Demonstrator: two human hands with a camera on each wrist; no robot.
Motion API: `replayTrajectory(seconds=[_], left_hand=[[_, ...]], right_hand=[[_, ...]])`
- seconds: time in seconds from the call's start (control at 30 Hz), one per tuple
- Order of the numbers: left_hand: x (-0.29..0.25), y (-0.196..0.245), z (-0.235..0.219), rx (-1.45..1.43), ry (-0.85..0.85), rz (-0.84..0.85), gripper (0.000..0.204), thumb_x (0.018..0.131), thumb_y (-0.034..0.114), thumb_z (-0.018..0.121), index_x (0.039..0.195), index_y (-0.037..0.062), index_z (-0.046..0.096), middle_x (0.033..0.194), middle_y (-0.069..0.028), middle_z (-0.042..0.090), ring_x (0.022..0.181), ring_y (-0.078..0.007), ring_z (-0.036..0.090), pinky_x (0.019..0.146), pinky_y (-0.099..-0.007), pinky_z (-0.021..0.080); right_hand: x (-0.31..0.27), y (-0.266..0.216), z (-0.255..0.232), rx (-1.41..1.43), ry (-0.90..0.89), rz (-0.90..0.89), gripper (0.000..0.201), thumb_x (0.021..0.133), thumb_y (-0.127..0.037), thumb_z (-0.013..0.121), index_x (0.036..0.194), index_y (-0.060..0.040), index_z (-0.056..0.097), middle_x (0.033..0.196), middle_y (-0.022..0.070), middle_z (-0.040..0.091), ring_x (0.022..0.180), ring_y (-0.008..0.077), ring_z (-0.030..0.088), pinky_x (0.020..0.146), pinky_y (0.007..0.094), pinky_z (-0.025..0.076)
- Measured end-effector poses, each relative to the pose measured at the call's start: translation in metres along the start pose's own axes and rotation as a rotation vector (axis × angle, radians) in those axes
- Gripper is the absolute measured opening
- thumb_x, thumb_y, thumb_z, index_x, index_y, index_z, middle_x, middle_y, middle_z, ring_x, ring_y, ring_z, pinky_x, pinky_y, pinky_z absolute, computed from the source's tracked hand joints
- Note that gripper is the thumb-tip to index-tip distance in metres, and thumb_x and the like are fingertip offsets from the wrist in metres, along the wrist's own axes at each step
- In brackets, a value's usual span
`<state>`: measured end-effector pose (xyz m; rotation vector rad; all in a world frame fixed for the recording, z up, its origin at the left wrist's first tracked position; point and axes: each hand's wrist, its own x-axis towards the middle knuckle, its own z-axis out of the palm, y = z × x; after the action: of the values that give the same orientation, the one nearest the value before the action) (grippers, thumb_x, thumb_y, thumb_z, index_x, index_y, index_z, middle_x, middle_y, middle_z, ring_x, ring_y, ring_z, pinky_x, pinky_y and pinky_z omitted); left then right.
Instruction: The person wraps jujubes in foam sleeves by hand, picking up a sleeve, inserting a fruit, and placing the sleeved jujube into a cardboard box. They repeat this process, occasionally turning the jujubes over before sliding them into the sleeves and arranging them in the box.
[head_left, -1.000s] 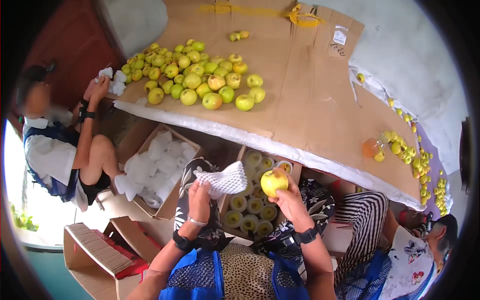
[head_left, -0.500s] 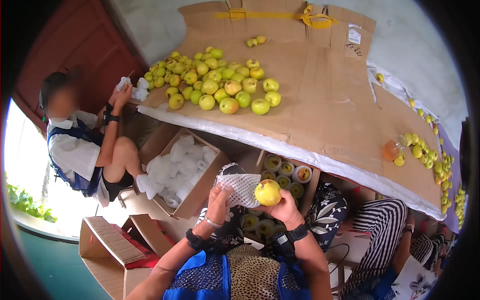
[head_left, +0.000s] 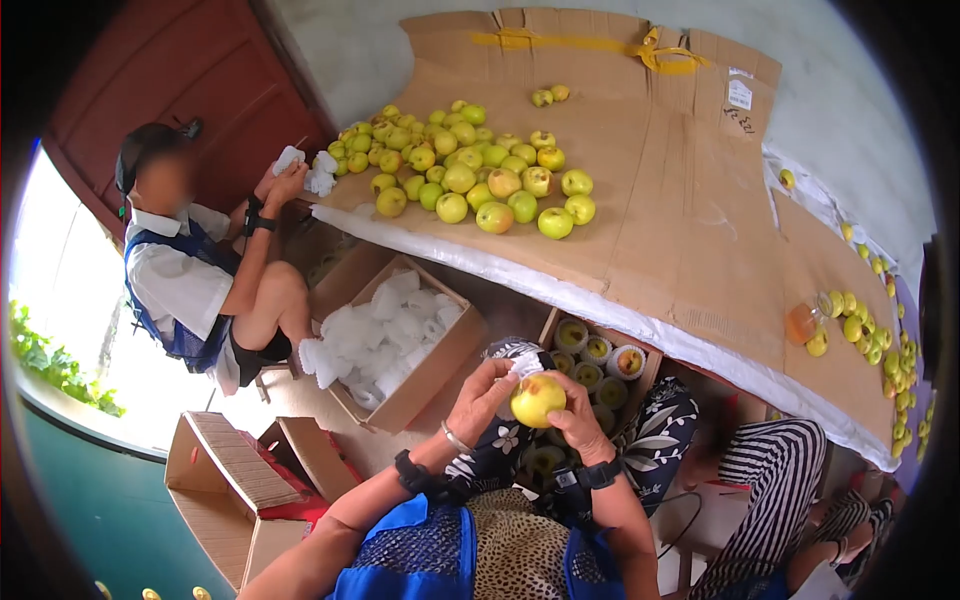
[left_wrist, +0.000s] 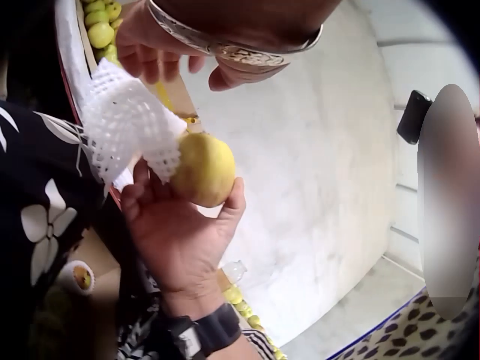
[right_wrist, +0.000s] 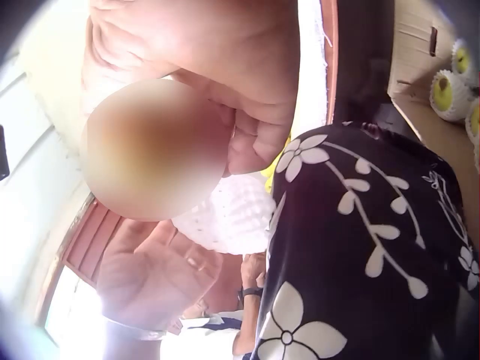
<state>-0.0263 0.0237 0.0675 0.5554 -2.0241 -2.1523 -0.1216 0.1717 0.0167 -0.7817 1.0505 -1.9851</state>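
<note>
A yellow-green apple is held by my right hand, its fingers and thumb around the sides. Against the apple lies a white foam net, its lower edge by the right fingers. My left hand is beside the net. Its palm faces the apple in the right wrist view, and its thumb and fingers stand apart in the left wrist view; whether they touch the net cannot be told.
Loose apples lie on the cardboard-covered table. Below its edge stand a box of white nets and a box of netted apples. A seated person is at left, an empty carton at lower left, striped trousers at right.
The net, earlier stretched out from my left hand, is now bunched against the apple. My left hand has come closer to my right. The head view has shifted, moving the table rightward.
</note>
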Motion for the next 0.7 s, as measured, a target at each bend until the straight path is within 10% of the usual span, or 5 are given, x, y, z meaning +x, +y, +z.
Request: replayTrajectory(seconds=[0.3, 0.53, 0.7], left_hand=[[-0.005, -0.013, -0.008, 0.321, 0.172, 0.159, 0.015, 0.08, 0.006, 0.058, 0.094, 0.0026, 0.055, 0.08, -0.0022, 0.058, 0.07, -0.0084, 0.054, 0.06, -0.0229, 0.044], [-0.005, 0.001, 0.008, 0.787, 0.215, 0.556, 0.013, 0.072, 0.003, 0.062, 0.084, 0.0032, 0.058, 0.075, -0.012, 0.058, 0.069, -0.027, 0.058, 0.062, -0.0331, 0.047], [-0.013, 0.006, 0.01, 0.56, 0.236, 0.36, 0.014, 0.074, 0.001, 0.062, 0.086, 0.0036, 0.057, 0.077, -0.0094, 0.058, 0.068, -0.021, 0.059, 0.058, -0.029, 0.046]], right_hand=[[-0.011, -0.003, -0.002, 0.08, 0.044, 0.021, 0.054, 0.069, -0.024, 0.067, 0.115, -0.0003, 0.051, 0.107, 0.0052, 0.056, 0.099, 0.0127, 0.053, 0.089, 0.0273, 0.041], [-0.012, -0.005, 0.001, -0.024, 0.072, -0.001, 0.054, 0.072, -0.021, 0.066, 0.119, -0.0018, 0.048, 0.109, 0.0034, 0.054, 0.1, 0.0118, 0.051, 0.089, 0.026, 0.041], [-0.009, -0.008, 0.003, 0.027, 0.05, 0.021, 0.055, 0.069, -0.012, 0.07, 0.118, -0.0029, 0.047, 0.11, 0.0023, 0.052, 0.102, 0.0113, 0.049, 0.089, 0.0265, 0.041]])
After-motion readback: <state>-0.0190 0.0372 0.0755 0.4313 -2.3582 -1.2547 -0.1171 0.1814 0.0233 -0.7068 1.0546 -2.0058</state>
